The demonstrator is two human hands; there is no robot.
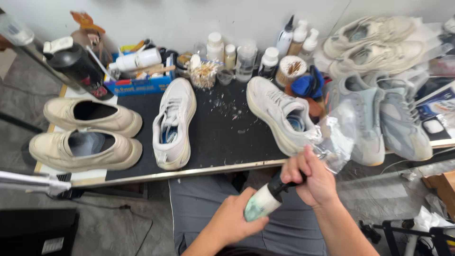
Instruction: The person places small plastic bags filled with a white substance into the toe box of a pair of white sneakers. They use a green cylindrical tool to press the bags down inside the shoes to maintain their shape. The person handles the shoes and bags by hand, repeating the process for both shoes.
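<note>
Over my lap, below the table's front edge, I hold a small pale green bottle (261, 202) tilted on its side. My left hand (234, 219) wraps its body from below. My right hand (310, 179) grips the bottle's black top (283, 184). Just above my right hand a white sneaker (280, 115) lies on the black mat (222, 137), with crumpled clear plastic (337, 137) beside its heel. Its mate, another white sneaker (175, 122), lies to the left on the same mat.
Two cream slip-on shoes (87, 132) sit at the table's left end. Grey-blue sneakers (384, 116) and beige sneakers (374, 42) crowd the right. Bottles, jars and cotton swabs (237, 57) line the back wall beside a blue box (137, 83). A metal rim (189, 171) edges the table.
</note>
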